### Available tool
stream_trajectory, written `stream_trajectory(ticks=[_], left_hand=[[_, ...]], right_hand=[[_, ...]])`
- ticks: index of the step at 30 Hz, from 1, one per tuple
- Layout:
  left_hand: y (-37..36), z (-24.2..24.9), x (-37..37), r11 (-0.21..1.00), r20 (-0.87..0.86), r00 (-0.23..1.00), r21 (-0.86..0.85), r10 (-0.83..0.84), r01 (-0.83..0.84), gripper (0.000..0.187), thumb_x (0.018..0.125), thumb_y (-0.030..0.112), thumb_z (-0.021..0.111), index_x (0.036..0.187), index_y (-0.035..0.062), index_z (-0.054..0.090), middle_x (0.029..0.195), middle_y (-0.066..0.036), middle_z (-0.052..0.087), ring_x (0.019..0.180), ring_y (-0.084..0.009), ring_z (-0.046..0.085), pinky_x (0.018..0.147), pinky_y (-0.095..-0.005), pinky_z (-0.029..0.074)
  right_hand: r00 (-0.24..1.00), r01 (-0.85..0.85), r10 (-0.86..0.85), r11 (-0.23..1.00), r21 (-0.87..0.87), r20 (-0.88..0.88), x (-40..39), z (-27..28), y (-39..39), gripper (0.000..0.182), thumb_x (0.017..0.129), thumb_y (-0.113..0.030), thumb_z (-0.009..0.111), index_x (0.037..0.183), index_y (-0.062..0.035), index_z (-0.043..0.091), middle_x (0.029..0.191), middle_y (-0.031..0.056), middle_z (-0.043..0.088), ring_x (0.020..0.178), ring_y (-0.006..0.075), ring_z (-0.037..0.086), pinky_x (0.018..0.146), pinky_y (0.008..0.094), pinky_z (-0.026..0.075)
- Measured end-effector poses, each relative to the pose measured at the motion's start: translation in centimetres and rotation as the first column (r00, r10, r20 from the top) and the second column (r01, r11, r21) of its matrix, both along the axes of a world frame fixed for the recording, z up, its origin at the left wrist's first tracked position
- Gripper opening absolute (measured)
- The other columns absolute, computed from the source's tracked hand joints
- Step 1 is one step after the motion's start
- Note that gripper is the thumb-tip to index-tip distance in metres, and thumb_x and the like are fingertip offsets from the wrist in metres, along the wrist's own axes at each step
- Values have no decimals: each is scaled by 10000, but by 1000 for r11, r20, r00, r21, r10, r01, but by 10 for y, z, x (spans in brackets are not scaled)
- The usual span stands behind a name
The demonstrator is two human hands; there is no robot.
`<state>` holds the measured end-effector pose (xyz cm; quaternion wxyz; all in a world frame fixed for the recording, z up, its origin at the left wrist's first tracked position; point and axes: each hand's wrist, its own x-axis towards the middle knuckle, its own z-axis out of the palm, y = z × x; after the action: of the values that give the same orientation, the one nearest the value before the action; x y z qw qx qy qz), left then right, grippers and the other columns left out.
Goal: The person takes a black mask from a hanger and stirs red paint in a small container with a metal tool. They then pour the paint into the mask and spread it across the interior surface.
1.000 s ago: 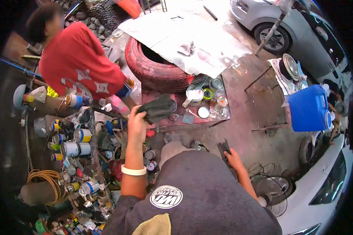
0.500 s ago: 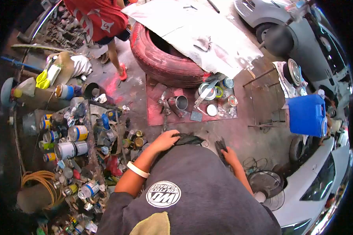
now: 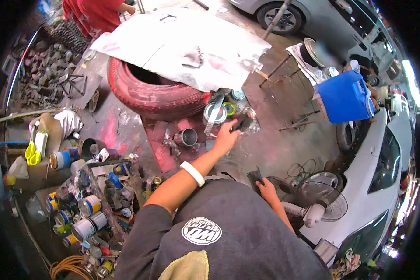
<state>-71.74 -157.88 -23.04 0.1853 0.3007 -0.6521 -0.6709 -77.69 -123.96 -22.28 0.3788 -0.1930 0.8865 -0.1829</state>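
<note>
My left hand (image 3: 226, 137), with a white band on the wrist, is stretched forward beside the paint cans. Its fingers are closed on something dark (image 3: 241, 123) that I cannot make out. Just beyond it stand an opened-looking can (image 3: 248, 113) and a round can (image 3: 214, 113) with a flat metal strip (image 3: 215, 108) across its top. An empty metal cup (image 3: 189, 136) is to the left. My right hand (image 3: 267, 190) is low near my waist, closed on a black cloth-like piece (image 3: 255, 178).
A red-stained tyre (image 3: 158, 100) lies under a white sheet (image 3: 172, 46). A person in red (image 3: 91, 18) stands behind it. At the right are a blue jug (image 3: 343, 98), a fan (image 3: 324, 200) and cars. Many cans (image 3: 89, 205) crowd the left.
My left hand has moved forward from my waist to the cans. My right hand stays low with the black piece. The view has shifted, and the person in red now stands farther up and left.
</note>
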Motion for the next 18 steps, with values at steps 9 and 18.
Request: stream_trajectory(ticks=[9, 18], left_hand=[[11, -52, -95, 990, 294, 946, -39, 138, -133, 938, 923, 198, 710, 1631, -125, 185, 1515, -368, 456, 1440, -490, 450, 1236, -464, 352], [22, -103, -89, 748, 255, 953, 598, 164, -289, 563, 1129, 317, 463, 1587, 14, 343, 1134, -226, 678, 807, -277, 751, 653, -382, 608]], right_hand=[[980, 164, -174, 981, -105, -99, -7, 24, 20, 437, 1027, -340, 696, 1206, 54, 635, 1080, 301, 723, 1021, 440, 706, 862, 462, 520], [994, 69, -80, 989, -134, -80, -56, 26, -8, 454, 1034, -340, 679, 1237, 64, 636, 1094, 278, 733, 1025, 387, 712, 901, 426, 533]])
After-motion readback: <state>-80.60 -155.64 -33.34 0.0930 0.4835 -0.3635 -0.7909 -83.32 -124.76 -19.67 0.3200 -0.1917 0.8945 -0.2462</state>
